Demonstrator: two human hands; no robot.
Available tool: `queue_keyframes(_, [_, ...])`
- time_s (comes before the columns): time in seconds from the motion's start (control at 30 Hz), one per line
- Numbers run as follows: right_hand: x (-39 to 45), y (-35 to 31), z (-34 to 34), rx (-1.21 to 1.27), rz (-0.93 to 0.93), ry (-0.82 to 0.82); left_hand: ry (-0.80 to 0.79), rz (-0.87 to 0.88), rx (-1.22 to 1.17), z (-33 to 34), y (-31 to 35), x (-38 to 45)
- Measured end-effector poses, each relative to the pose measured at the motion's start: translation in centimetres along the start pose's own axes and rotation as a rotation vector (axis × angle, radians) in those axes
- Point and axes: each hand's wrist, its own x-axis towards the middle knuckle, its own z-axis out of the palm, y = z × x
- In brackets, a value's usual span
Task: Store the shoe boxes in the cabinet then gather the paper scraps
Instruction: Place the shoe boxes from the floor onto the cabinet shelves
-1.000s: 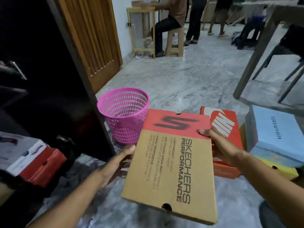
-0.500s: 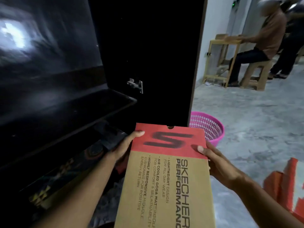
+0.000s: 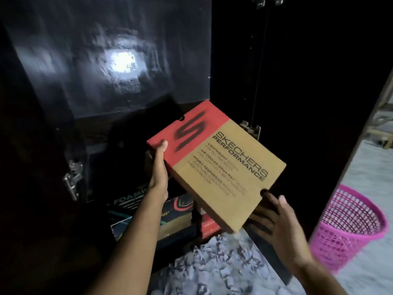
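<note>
A tan and red Skechers shoe box (image 3: 221, 167) hangs tilted in front of the open dark cabinet (image 3: 102, 60), its red end pointing into the cabinet. My left hand (image 3: 158, 167) grips the box's left side, thumb on the red lid. My right hand (image 3: 274, 218) holds the near tan corner from below and behind. Several shoe boxes (image 3: 148, 211) lie stacked on the cabinet's lower level, under the held box. A heap of pale paper scraps (image 3: 214, 265) covers the floor in front of the cabinet.
The cabinet's open dark door (image 3: 297, 103) stands just right of the box, with metal hinges (image 3: 251, 128) on its edge. A pink mesh basket (image 3: 350, 228) sits on the marble floor beyond the door. Another hinge (image 3: 72, 182) shows on the cabinet's left side.
The box has moved forward into the cabinet opening and turned, its red end now up and left. My right hand slid from the side to the near corner. My view turned toward the cabinet.
</note>
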Motion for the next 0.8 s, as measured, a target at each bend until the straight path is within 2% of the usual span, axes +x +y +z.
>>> queue_keyframes(0.13, [1.9,0.0,7.2,-0.085,-0.112,-0.099,0.406,0.147,-0.116,-1.2,0.4,1.4])
queue_keyframes(0.2, [3.6,-0.6,9.8,-0.079,-0.142,-0.121,0.543,0.205,-0.148,-2.1,0.6,2.2])
queue_keyframes(0.37, [8.2,-2.2,14.6,-0.128,-0.180,-0.113,0.814,0.215,0.077,-4.5,1.3,3.4])
queue_keyframes(0.5, [12.3,-2.1,17.6,-0.168,-0.159,-0.079,0.904,0.199,0.280,-6.2,1.1,3.7])
queue_keyframes(0.6, [15.2,-2.3,19.8,-0.287,-0.184,-0.046,0.918,0.186,0.259,-7.4,-0.2,3.8])
queue_keyframes(0.7, [18.8,-1.1,21.4,-0.416,-0.221,-0.052,0.928,0.275,0.225,-8.1,-1.7,3.5])
queue_keyframes(0.8, [19.0,-1.6,23.7,-0.492,-0.217,-0.052,0.915,0.328,0.255,-8.9,-2.4,3.7])
